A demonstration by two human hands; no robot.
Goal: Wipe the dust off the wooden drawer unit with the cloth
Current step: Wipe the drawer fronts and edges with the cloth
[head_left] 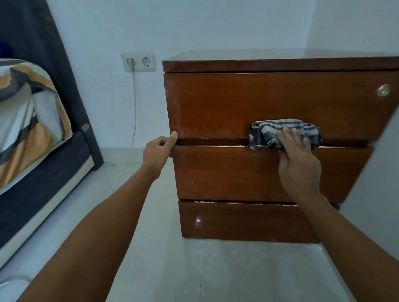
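A brown wooden drawer unit (249, 96) with three drawer fronts stands on the floor against the wall. A grey checked cloth (266, 132) lies bunched against the lower edge of the top drawer front. My right hand (298, 161) presses the cloth to the wood, fingers spread over it. My left hand (157, 153) grips the unit's left edge at the gap between the top and middle drawers, thumb on the front. Pale dust streaks show on the top drawer's lower left.
A bed with a striped duvet (16, 120) and dark frame stands at the left. A double wall socket (139, 62) has a white cable (132, 136) hanging to the tiled floor (166, 269). A white panel (391, 174) crowds the unit's right side.
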